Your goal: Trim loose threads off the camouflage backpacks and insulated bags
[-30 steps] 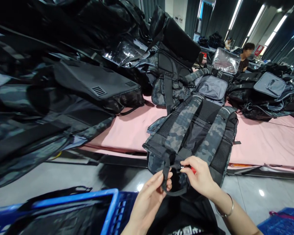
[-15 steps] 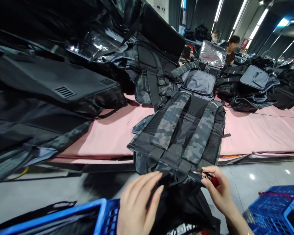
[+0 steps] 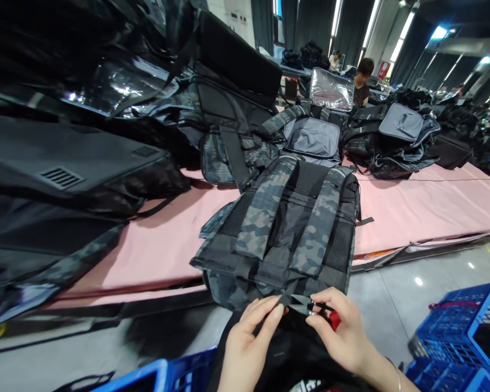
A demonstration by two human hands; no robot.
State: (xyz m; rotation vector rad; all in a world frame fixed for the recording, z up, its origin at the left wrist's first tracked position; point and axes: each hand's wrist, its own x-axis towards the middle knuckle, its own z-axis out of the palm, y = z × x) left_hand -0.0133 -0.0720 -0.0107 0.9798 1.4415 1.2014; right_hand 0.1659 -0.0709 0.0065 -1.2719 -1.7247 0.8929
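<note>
1. From where I'm standing, the camo backpack (image 3: pixel 286 218) is flat on the table just past both hands, straps up, with its near end hanging over the edge.
2. Left hand (image 3: pixel 249 337): thumb and fingers pinched on a dark webbing strap (image 3: pixel 285 299) at that near end. It's a narrow, flat strip.
3. Right hand (image 3: pixel 343 329): gripping a small pair of snips (image 3: pixel 302 305), blades pointing at the left hand. They're grey metal, tapered and parted, with a bit of red by the palm. They're right at the strap, but I honestly can't tell if they touch it.
4. Fabric on the pack: two wide, padded-looking shoulder straps in blotchy grey camo, dark mesh panels down the sides, smoother black cloth in the middle.
5. The table's cover (image 3: pixel 416 212) is pink and smooth-looking, with a few soft creases.
6. Just beyond the pack there's a grey fabric flap (image 3: pixel 312 137) with rounded corners, and behind it a shiny, crinkly silver panel (image 3: pixel 332 90).
7. Off to the left, a boxy dark grey bag (image 3: pixel 106 158) with a slotted patch on top.
8. Down on the right, a blue plastic crate (image 3: pixel 449 310) with lattice sides.
</note>
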